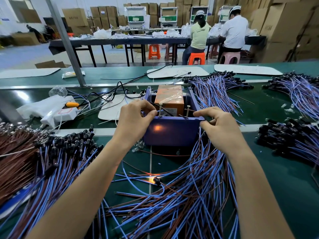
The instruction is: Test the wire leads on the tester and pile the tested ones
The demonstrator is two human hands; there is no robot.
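Tester (172, 133): L hand (136, 118) pinches blue wire end (159, 111), R hand (219, 125) pinches 2nd wire end (191, 110); lamp (156, 180) lit.

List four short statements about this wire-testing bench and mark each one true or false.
1. The left hand pinches a blue wire end against the left upright screw of the purple plastic tester box. True.
2. The right hand lies flat and empty. False: it pinches a dark wire end by the right screw.
3. A black-capped lamp glows orange on the green mat between the forearms. True.
4. The carton inside the tester is green. False: it is an orange box wrapped in clear film.
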